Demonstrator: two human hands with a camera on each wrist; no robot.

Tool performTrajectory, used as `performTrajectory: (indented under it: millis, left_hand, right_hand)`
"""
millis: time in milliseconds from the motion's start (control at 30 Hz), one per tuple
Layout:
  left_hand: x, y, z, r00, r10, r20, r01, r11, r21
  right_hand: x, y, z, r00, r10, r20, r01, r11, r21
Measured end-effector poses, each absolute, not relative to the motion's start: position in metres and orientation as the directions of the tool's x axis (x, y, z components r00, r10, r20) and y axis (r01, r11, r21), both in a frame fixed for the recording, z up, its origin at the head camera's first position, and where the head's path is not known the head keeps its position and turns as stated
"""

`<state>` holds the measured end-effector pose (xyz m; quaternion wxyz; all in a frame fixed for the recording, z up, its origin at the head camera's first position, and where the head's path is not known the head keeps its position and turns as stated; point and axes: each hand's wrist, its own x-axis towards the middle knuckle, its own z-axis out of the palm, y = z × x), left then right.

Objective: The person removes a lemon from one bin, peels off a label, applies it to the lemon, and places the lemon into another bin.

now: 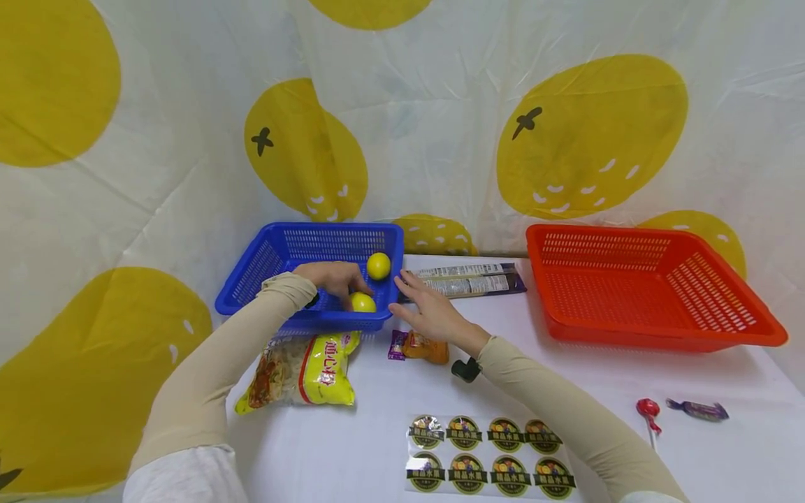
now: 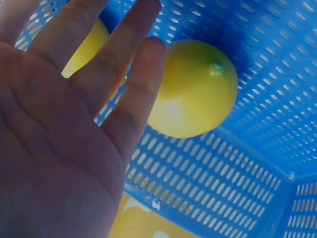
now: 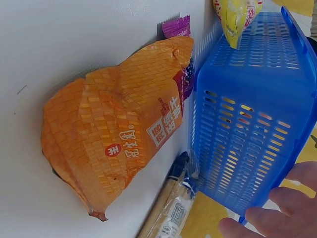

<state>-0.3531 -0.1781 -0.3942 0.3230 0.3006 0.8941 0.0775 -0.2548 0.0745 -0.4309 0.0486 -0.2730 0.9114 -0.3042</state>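
Observation:
My left hand (image 1: pixel 336 279) reaches down inside the blue basket (image 1: pixel 339 321), its fingers right beside a round yellow fruit (image 1: pixel 363 302). In the left wrist view the fingers are fairly straight and overlap a yellow fruit (image 2: pixel 198 89) with a small green stem end. Another yellow fruit (image 2: pixel 88 49) is partly hidden behind those fingers. A second fruit (image 1: pixel 379 266) shows in the basket's right end in the head view. My right hand (image 1: pixel 434 307), fingers spread and holding nothing, is at the basket's right side; its fingertips (image 3: pixel 257 215) are close to the rim.
A yellow food bag (image 1: pixel 330 370) lies before the basket. An orange packet (image 3: pixel 119 129) and purple wrapper (image 3: pixel 177 27) lie near the right hand. Long packs (image 1: pixel 465 279) lie behind. A red basket (image 1: pixel 604 293), lollipop (image 1: pixel 648 409), wrapped candy (image 1: pixel 698 410) and sticker sheet (image 1: pixel 490 454) are around.

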Motion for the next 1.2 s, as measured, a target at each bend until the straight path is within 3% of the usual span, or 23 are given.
performTrajectory:
  millis: [500, 933, 1200]
  left_hand:
    - [-0.3544, -0.1769, -0.3952, -0.626, 0.547, -0.556, 0.430, 0.836, 0.340]
    - [-0.3548, -0.1705, -0.3935, -0.611, 0.608, -0.507, 0.531, 0.790, 0.307]
    - [-0.3524, -0.1727, -0.3919, -0.641, 0.590, -0.492, 0.515, 0.805, 0.295]
  right_hand:
    - [-0.2559, 0.0727, -0.4315, -0.850, -0.520, 0.079, -0.458, 0.659, -0.597]
    - [-0.2559, 0.0741, -0.4326, -0.846, -0.525, 0.088, -0.471, 0.660, -0.585]
    - [-0.2556, 0.0746, -0.4326, -0.848, -0.523, 0.083, -0.465, 0.661, -0.589]
